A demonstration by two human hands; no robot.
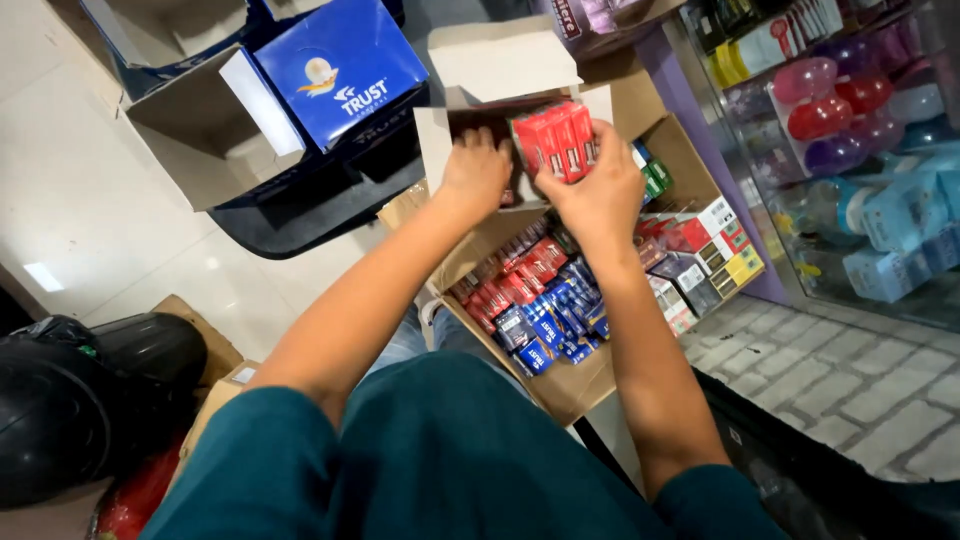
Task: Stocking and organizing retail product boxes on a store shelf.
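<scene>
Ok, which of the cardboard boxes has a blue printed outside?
The open blue cardboard box at top left; the brown carton of small packets and the white-flapped box under the hands are plain.

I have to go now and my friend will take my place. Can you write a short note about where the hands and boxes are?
Right hand: fingers closed around a bundle of red packs, held over the small open carton.
Left hand: resting on the carton's edge, holding nothing that shows.
Big cardboard box below: rows of red and blue packs already inside, mixed small boxes at its right.
Done: big box mostly filled.
Left: the red bundle is not yet set down.
</scene>
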